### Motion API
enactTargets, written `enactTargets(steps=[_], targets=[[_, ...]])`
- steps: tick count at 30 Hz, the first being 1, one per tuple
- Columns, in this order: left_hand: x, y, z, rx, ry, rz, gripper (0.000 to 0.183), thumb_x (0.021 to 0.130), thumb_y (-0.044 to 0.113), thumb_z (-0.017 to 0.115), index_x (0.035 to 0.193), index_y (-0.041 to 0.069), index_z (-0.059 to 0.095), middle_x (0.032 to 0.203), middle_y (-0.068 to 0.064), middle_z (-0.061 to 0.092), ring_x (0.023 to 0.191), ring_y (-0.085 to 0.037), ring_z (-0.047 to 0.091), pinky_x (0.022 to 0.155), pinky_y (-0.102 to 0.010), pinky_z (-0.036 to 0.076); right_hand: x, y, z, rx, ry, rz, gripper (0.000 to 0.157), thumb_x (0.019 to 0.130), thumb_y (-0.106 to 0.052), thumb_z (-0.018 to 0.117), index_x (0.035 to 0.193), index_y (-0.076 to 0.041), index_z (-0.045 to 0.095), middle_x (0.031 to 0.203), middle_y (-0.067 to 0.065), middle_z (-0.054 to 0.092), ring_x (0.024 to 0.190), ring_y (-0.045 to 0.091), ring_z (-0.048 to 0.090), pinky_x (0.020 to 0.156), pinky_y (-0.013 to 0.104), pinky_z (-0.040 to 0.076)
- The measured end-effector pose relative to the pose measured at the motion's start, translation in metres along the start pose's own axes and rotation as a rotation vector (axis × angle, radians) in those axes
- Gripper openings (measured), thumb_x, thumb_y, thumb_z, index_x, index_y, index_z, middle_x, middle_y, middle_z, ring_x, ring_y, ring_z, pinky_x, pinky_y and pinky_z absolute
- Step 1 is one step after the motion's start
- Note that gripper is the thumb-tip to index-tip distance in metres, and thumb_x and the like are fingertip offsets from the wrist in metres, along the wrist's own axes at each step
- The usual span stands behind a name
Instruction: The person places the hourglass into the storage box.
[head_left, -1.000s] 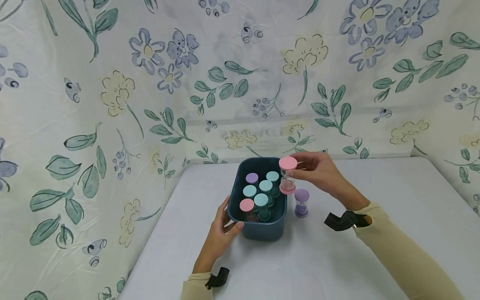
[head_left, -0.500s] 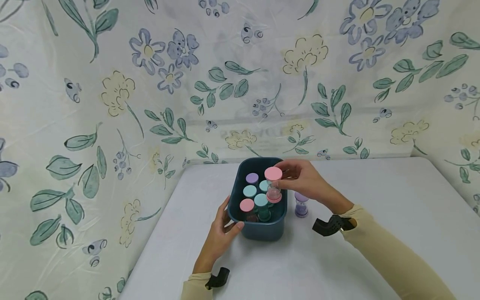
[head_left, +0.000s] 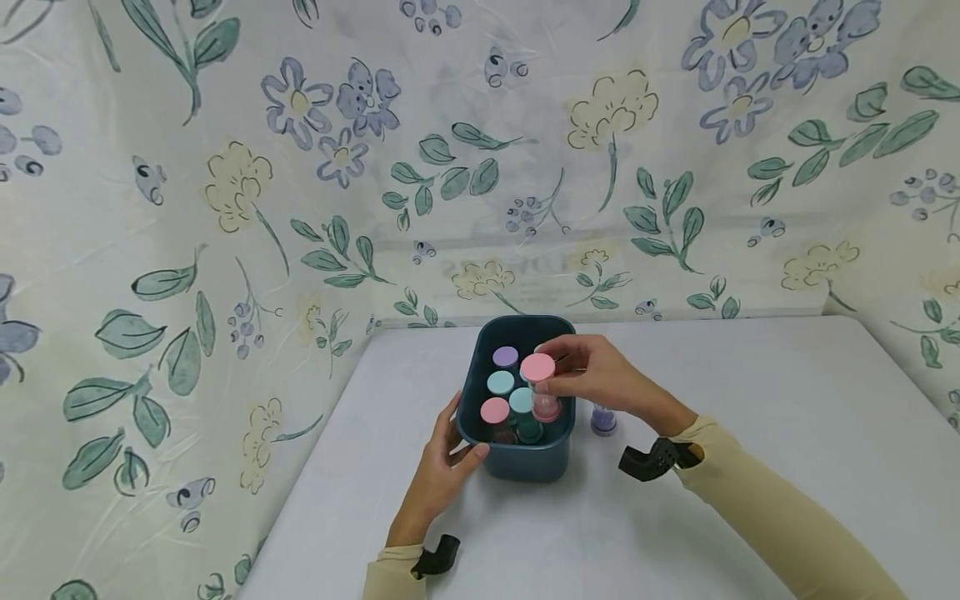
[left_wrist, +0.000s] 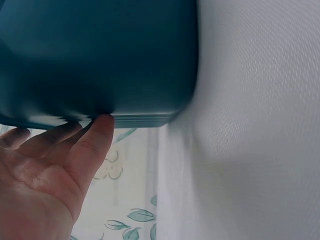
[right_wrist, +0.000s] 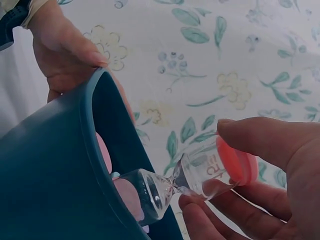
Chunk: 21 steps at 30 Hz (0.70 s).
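My right hand [head_left: 611, 379] pinches a small hourglass [head_left: 538, 367] with pink caps between thumb and fingers. In the right wrist view, the lower bulb of this hourglass [right_wrist: 145, 192], with pink sand, is inside the mouth of a dark teal bin [right_wrist: 55, 145]. My left hand [head_left: 441, 467] grips the bin's near left corner, its thumb near the rim. Standing in the bin are several more hourglasses: a purple-capped one [head_left: 506, 357], a pink-capped one [head_left: 495, 411] and light-blue-capped ones [head_left: 500, 383]. My right hand partly hides the far right ones.
Just right of the bin, a purple hourglass [head_left: 603, 422] stands on the white table [head_left: 712, 392], its top hidden by my right hand. A floral-patterned sheet [head_left: 450, 275] rises behind and left of the table.
My right hand has carried the pink hourglass left and down, from over the bin's right rim into the bin's opening. My left hand stays at the corner.
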<state>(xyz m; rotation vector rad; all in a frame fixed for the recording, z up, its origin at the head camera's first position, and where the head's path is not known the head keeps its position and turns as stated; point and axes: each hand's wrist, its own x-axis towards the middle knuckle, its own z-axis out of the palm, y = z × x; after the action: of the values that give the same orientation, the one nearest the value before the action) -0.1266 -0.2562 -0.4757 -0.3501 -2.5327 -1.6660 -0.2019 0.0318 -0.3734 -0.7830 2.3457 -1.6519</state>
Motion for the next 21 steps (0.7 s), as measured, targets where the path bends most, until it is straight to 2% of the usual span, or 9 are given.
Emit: enactTargets(steps=[10, 16, 21], targets=[[0.001, 0.001, 0.0, 0.004, -0.002, 0.009, 0.08, 0.099, 0.024, 0.068, 0.164, 0.032, 0.022, 0.163, -0.013, 0.044, 0.144, -0.037, 0.053, 0.109, -0.052, 0.052, 0.001, 0.001, 0.005, -0.019, -0.097, 0.004, 0.051, 0.089, -0.014, 0.079, 0.135, -0.001, 0.063, 0.125, 0.018, 0.072, 0.105, 0.023, 0.074, 0.095, 0.038, 0.063], [0.001, 0.0, 0.0, 0.004, -0.001, 0.005, 0.08, 0.099, 0.025, 0.068, 0.164, 0.032, 0.022, 0.163, -0.013, 0.045, 0.144, -0.037, 0.053, 0.109, -0.052, 0.052, 0.006, -0.002, 0.012, -0.023, -0.18, 0.015, 0.046, 0.086, -0.011, 0.082, 0.127, -0.001, 0.065, 0.12, 0.016, 0.072, 0.103, 0.022, 0.074, 0.096, 0.037, 0.063], [0.001, 0.0, 0.0, 0.003, -0.003, 0.002, 0.08, 0.099, 0.026, 0.068, 0.164, 0.033, 0.021, 0.164, -0.012, 0.044, 0.144, -0.037, 0.053, 0.109, -0.052, 0.052, 0.012, -0.005, 0.022, -0.108, -0.253, 0.049, 0.04, 0.083, -0.012, 0.083, 0.12, -0.006, 0.068, 0.115, 0.01, 0.072, 0.099, 0.018, 0.074, 0.092, 0.036, 0.064]])
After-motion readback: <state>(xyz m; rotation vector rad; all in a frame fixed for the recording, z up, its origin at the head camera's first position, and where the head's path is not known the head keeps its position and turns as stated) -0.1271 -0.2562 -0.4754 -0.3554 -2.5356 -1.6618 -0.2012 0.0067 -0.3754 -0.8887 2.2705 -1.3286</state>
